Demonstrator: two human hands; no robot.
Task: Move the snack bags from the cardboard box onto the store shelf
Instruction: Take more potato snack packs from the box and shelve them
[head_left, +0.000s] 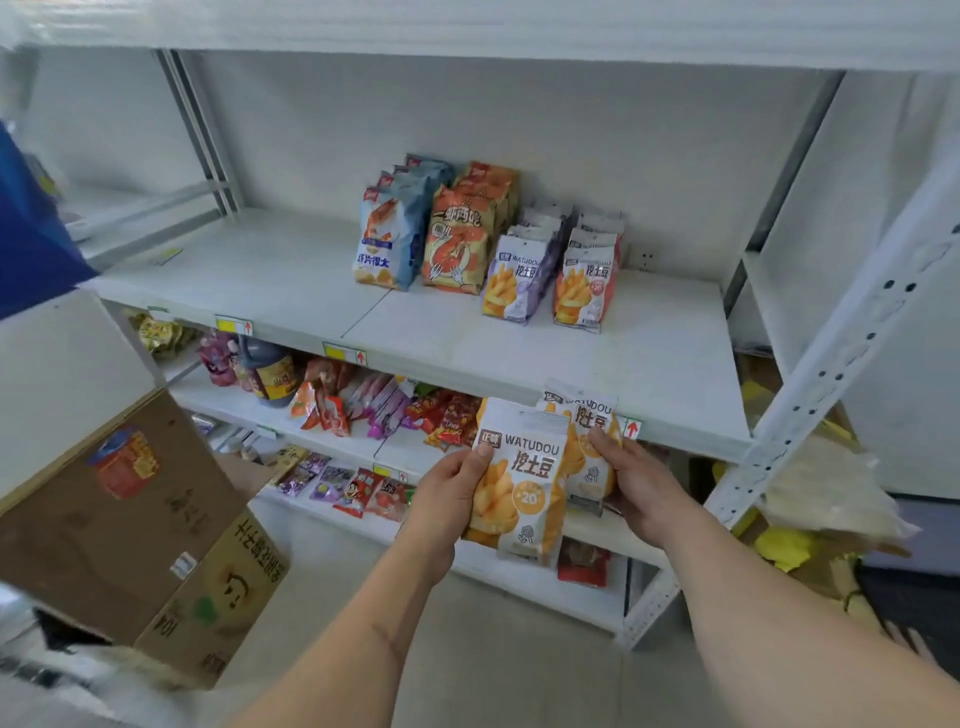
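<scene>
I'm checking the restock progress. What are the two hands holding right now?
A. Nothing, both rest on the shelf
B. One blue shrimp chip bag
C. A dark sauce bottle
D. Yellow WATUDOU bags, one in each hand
D: the left hand grips one yellow WATUDOU bag, the right hand another, below the shelf edge.

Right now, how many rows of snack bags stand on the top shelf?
4: blue row, orange row, purple row, red row, side by side. Bags behind each front one are partly hidden.
</scene>
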